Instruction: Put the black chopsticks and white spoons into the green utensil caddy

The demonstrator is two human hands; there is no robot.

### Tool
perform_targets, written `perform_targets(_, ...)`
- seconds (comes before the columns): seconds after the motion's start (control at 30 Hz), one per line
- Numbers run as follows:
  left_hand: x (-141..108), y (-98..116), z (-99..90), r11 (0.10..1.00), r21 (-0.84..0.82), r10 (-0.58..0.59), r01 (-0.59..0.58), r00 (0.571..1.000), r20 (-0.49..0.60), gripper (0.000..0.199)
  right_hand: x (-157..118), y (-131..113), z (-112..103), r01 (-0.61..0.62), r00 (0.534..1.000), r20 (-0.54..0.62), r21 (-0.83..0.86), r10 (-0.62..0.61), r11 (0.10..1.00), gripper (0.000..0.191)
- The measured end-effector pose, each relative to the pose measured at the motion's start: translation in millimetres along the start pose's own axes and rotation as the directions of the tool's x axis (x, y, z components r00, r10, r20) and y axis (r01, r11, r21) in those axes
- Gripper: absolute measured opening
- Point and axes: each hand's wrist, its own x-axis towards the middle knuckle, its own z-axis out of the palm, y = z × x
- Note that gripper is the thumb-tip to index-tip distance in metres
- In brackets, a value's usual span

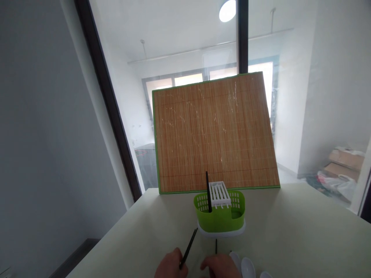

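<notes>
Low down, my left hand (173, 264) pinches slim black chopsticks (189, 249); my right hand (222, 265) curls beside oval white spoons (248, 267), its grip unclear. Beyond the chopsticks' tips sits a perforated green basket (220, 221), then a streaky, bamboo-like mat (214, 135).

Green-edged bamboo mat (214, 131) upright at far edge of white table (298, 227); glass partition (185, 23) and dark post (242, 38) behind; ceiling light (227, 11) on; cardboard boxes (344, 159), plastic bag (346, 188) at right.
</notes>
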Motion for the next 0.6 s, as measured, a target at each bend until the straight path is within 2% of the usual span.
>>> perform_targets(0.1,2.2,13.1,-16.0,0.952,-0.277,0.106,-0.132,0.988,-0.109,0.016,6.1,-3.2,10.7,-0.013,0.999,0.036,0.173,0.007,0.985,0.052)
perform_targets(0.17,1.5,23.0,-22.3,0.889,-0.406,0.134,-0.21,0.969,-0.207,0.016,8.2,-3.7,17.1,0.011,0.999,0.028,0.316,-0.021,0.949,0.059)
perform_targets(0.23,-0.6,30.9,-24.9,0.822,-0.5,0.144,-0.273,0.949,-0.281,0.017,8.0,-2.6,20.2,0.079,0.997,-0.045,0.451,-0.066,0.889,0.052)
perform_targets(0.3,-3.6,35.4,-25.4,0.748,-0.583,0.162,-0.319,0.938,-0.306,0.019,6.4,-0.4,19.7,0.162,0.984,-0.151,0.512,-0.097,0.843,0.038)
perform_targets(0.37,-7.1,36.9,-25.5,0.674,-0.658,0.195,-0.336,0.94,-0.28,0.019,5.0,2.1,17.9,0.218,0.965,-0.237,0.467,-0.116,0.857,0.028)
perform_targets(0.47,-12.0,37.1,-26.0,0.583,-0.744,0.225,-0.325,0.945,-0.236,0.018,4.8,4.5,18.0,0.236,0.936,-0.319,0.245,-0.151,0.94,0.025)
perform_targets(0.53,-14.4,37.8,-25.6,0.533,-0.78,0.205,-0.327,0.945,-0.256,0.018,5.9,4.7,21.5,0.237,0.927,-0.32,0.1,-0.195,0.966,0.024)
perform_targets(0.6,-15.9,39.2,-24.5,0.498,-0.804,0.163,-0.323,0.946,-0.279,0.019,7.7,4.4,26.5,0.249,0.932,-0.283,0.04,-0.228,0.968,0.022)
